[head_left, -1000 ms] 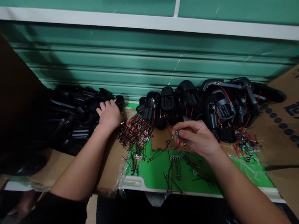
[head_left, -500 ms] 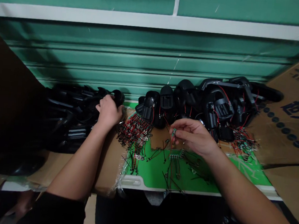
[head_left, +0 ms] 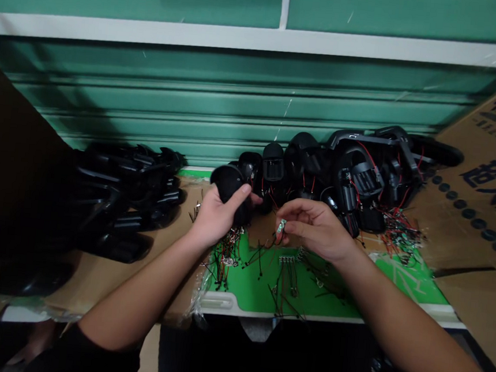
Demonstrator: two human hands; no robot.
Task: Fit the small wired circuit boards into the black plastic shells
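Head view: the left hand point(head_left: 215, 218) has left the stack of black shells point(head_left: 129, 199) at nine o'clock, where it rested a second ago, and now sits at centre, fingers curled around one rounded black housing point(head_left: 229, 184). Just beside it at three o'clock, the right hand point(head_left: 318, 227) pinches a small circuit board point(head_left: 281, 226) between thumb and fingertips, much as before, its wires trailing down. So housing and board are now close together above the green mat point(head_left: 256, 285) on the desk point(head_left: 105, 278), though not touching. Wired housings point(head_left: 353, 172) crowd the far edge at one o'clock. Loose leads point(head_left: 229, 254) below the hands blur together; the board's detail is too small to read, and both forearms are cut off at the frame.
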